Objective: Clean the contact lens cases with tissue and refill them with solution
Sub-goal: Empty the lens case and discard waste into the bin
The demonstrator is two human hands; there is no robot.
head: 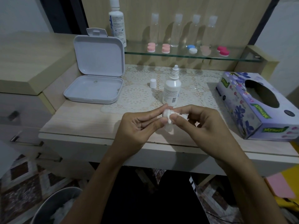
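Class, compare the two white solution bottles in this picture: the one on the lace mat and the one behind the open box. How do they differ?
The mat bottle is uncapped, its cap standing beside it; the back bottle is capped. The mat bottle looks shorter, the back bottle taller. Both are white, labelled and upright.

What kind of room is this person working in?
Probably a bedroom or dressing corner at home: a wooden vanity table with a lace mat, a glass shelf lined with lens cases and small bottles, and a tissue box close by.
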